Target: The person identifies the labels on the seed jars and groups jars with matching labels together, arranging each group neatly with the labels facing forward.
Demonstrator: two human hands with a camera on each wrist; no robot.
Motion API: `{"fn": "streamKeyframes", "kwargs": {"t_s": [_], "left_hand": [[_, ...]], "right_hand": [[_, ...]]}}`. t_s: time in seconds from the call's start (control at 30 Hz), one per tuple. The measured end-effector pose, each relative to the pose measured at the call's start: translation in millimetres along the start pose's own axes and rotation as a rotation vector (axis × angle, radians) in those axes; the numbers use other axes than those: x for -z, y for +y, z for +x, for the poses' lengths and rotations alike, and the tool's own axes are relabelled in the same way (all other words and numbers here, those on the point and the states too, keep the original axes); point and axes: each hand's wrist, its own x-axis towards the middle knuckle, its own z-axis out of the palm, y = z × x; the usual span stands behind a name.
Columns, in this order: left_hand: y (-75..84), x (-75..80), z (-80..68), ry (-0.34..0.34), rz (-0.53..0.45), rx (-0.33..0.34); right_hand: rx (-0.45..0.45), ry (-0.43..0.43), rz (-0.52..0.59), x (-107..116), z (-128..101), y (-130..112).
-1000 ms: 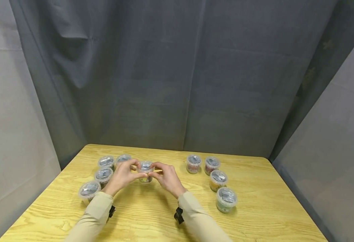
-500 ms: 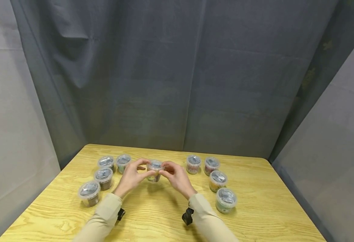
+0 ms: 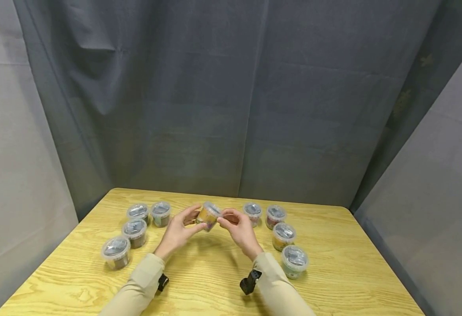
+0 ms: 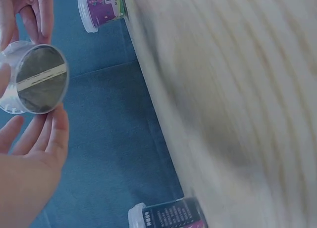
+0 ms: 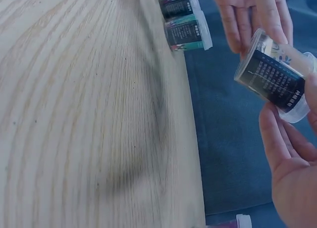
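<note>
Blurred wood fills the left wrist view beside the jar (image 4: 35, 78).

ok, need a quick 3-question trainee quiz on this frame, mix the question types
1. True or false: the small lidded tub held by the left hand and the right hand stands upright on the wooden table.
2. How many tubs stand on the table left of the hands, and how many right?
3. Multiple choice: what grips the held tub? A) left hand only B) right hand only C) fingers of both hands

Key:
1. False: it is lifted off the table and tilted.
2. Four on the left, four on the right.
3. C
</note>
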Motion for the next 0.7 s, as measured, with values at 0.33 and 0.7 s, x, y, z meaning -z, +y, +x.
{"fn": "streamKeyframes", "kwargs": {"t_s": [0.33,0.7], "left_hand": [[-7.6,-4.2,-0.2,-0.059,-0.114,0.090],[3.2,-24.8,-4.3,0.134,0.064,-0.053]], "right_hand": [[-0.060,-0.057,0.173,4,1,7],[-0.101,0.044,0.165,-6,-4,-8]]}}
